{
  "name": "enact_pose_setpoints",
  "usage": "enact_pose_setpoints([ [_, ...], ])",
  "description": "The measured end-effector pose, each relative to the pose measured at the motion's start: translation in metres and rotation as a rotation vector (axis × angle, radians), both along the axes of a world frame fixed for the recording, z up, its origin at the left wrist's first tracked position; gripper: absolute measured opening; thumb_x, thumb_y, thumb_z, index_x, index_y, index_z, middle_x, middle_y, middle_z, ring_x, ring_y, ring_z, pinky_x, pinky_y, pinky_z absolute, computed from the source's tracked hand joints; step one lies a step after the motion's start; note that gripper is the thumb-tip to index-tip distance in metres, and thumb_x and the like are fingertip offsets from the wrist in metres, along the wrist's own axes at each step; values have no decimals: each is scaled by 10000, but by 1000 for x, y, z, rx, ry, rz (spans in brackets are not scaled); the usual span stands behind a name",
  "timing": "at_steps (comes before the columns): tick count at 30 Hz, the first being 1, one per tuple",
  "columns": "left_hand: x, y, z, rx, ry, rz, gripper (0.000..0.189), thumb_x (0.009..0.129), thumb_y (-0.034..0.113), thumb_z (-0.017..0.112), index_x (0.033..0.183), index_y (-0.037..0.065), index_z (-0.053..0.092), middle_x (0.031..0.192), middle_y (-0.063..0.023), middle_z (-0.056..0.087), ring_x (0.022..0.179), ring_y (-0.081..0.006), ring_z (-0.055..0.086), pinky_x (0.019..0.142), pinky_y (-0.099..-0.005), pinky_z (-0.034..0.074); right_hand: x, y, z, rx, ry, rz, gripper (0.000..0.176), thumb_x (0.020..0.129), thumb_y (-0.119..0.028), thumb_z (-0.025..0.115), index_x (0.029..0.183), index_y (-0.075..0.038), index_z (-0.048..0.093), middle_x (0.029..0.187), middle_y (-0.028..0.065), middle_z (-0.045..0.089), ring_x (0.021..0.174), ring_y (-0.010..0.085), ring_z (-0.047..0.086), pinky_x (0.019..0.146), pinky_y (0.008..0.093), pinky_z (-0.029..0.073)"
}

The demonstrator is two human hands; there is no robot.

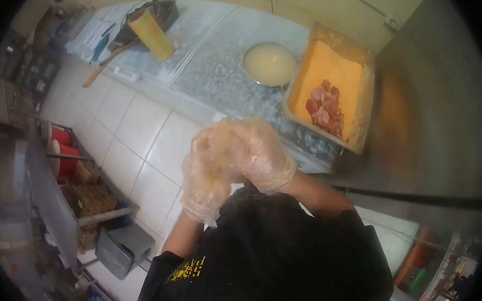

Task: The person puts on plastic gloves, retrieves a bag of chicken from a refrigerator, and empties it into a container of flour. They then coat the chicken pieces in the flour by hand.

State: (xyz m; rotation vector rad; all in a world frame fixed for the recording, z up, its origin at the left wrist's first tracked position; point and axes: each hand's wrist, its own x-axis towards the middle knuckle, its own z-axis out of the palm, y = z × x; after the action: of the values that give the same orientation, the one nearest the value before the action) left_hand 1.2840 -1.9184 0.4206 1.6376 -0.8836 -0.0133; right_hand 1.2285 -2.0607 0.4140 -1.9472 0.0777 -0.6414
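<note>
My left hand point(207, 173) and my right hand point(264, 157) are pressed together in front of my chest, both in clear plastic gloves with yellowish smears. Their fingers are closed against each other, and whatever lies between them, if anything, is hidden. Beyond the hands, a metal tray point(364, 123) contains orange-yellow powder. Pieces of raw meat point(326, 109) lie in a heap on the powder at its near end. Left of the tray stands a round metal bowl of pale, cloudy liquid point(270, 65).
The tray and bowl stand on a frosty-looking chest top point(218, 76). Farther left are a yellowish roll point(151, 34), a dark basket point(165, 12) and a wooden-handled tool point(104, 67). Red tubs point(66, 160) sit in a rack at the left, near a grey bin point(125, 248).
</note>
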Motion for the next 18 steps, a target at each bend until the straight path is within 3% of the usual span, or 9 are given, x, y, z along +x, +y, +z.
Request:
enact_pose_setpoints([
  [3, 51, -32, 20, 95, -57, -83, 511, 813, 424, 737, 1125, 38, 611, 1117, -130, 633, 973, -297, 631, 858, -366, 498, 40, -35, 21, 203, 109, 188, 213, 932, -201, 639, 1035, -19, 678, 825, 197, 686, 780, 383, 678, 691, 433, 527],
  [6, 104, -42, 25, 305, -118, -193, 679, 566, 512, 902, 1057, 103, 672, 1107, -121, 653, 942, -328, 627, 828, -388, 493, 73, -65, 44, -17, 257, 177, 193, 968, -163, 566, 962, -16, 691, 859, 196, 662, 701, 325, 638, 605, 397, 487],
  [8, 131, -50, 26, 313, -187, -285, 705, 553, 545, 929, 1031, 99, 665, 1061, -110, 650, 905, -314, 617, 804, -391, 482, 91, -78, 46, -254, 154, 234, 181, 946, -182, 613, 925, -27, 705, 839, 173, 662, 692, 304, 647, 589, 413, 484],
  [10, 165, -60, 29, 196, -308, -385, 659, 691, 550, 873, 1024, 47, 610, 975, -95, 630, 850, -267, 599, 776, -382, 462, 114, -92, 49, -469, 61, 241, 230, 903, -273, 670, 942, -51, 717, 794, 153, 663, 668, 296, 655, 587, 423, 502],
  [11, 185, -69, 36, 204, -353, -446, 677, 637, 578, 880, 1008, 70, 633, 946, -76, 635, 828, -257, 588, 758, -381, 454, 124, -99, 51, -558, 24, 220, 304, 871, -353, 704, 977, -69, 722, 758, 144, 663, 649, 299, 658, 594, 425, 522],
  [13, 223, -82, 57, 226, -439, -580, 718, 528, 634, 894, 976, 116, 680, 887, -39, 647, 784, -239, 567, 723, -378, 439, 145, -108, 53, -578, 101, 247, 405, 827, -447, 741, 1024, -94, 721, 719, 128, 666, 629, 307, 660, 609, 429, 546],
  [15, 257, -90, 69, 384, -387, -778, 558, 552, 562, 905, 949, 220, 714, 821, -1, 634, 737, -221, 573, 675, -374, 429, 164, -117, 59, -439, 326, 338, 443, 803, -472, 749, 1048, -106, 710, 714, 115, 670, 627, 318, 657, 626, 435, 555],
  [16, 275, -94, 73, 459, -366, -873, 485, 563, 526, 911, 935, 272, 731, 788, 19, 627, 713, -212, 576, 651, -371, 424, 173, -117, 63, -434, 396, 355, 404, 830, -413, 734, 1078, -97, 688, 773, 104, 663, 656, 307, 652, 627, 431, 543],
  [18, 309, -97, 76, 332, -563, -944, 462, 594, 544, 889, 930, 267, 734, 792, 27, 630, 694, -209, 567, 633, -369, 408, 191, -108, 69, -409, 479, 362, 356, 869, -344, 714, 1110, -88, 658, 873, 99, 659, 724, 292, 652, 652, 425, 531],
])
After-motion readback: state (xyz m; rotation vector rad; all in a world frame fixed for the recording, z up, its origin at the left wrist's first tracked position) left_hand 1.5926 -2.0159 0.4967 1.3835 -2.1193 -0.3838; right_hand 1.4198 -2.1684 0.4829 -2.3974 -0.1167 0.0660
